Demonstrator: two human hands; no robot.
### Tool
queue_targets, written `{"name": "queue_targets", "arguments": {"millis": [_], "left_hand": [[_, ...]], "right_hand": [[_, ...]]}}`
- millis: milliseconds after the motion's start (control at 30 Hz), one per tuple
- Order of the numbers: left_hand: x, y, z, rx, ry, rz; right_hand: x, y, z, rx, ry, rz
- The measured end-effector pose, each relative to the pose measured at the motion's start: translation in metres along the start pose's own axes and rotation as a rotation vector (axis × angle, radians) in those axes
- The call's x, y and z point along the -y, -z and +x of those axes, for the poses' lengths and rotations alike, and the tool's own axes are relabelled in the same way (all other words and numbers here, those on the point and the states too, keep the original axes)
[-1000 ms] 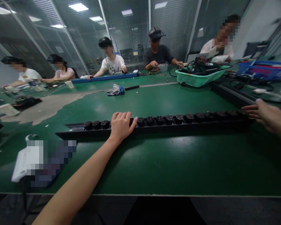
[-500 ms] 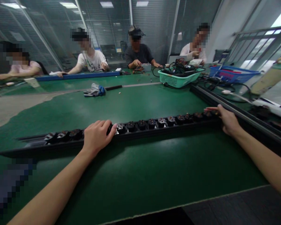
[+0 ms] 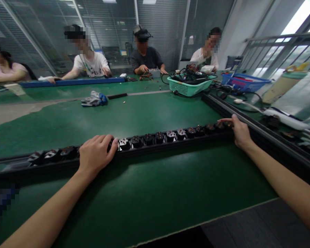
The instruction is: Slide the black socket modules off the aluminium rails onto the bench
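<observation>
Toward the bench [image 3: 175, 186] front edge, our left hand [image 3: 95, 153] clasps a black channel [image 3: 144, 149] containing dark modules [image 3: 159, 137]; whether our right hand [image 3: 240, 133] grips, we cannot tell.

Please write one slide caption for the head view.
On a green table, left hand on a black rail, right hand at its right end.

Green table [image 3: 155, 193], black channel [image 3: 144, 149], teal basket [image 3: 183, 88]
</observation>
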State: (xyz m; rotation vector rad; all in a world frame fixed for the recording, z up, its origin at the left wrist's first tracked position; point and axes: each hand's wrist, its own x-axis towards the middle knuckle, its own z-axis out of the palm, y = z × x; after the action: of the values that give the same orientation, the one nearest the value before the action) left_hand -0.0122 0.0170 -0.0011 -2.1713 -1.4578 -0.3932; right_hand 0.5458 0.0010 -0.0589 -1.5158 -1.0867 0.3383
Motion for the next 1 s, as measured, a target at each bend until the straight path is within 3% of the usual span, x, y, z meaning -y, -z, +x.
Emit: {"name": "queue_targets", "arguments": {"millis": [200, 567, 1000], "left_hand": [[0.0, 0.001, -0.001, 0.006, 0.018, -0.003], [0.001, 0.001, 0.0, 0.002, -0.003, -0.049], [-0.002, 0.005, 0.0, -0.001, 0.028, -0.056]], "right_hand": [[0.003, 0.006, -0.003, 0.03, 0.132, -0.053], [0.006, 0.014, -0.005, 0.118, 0.145, -0.243], [0.003, 0.013, -0.006, 0.058, 0.17, -0.31]]}}
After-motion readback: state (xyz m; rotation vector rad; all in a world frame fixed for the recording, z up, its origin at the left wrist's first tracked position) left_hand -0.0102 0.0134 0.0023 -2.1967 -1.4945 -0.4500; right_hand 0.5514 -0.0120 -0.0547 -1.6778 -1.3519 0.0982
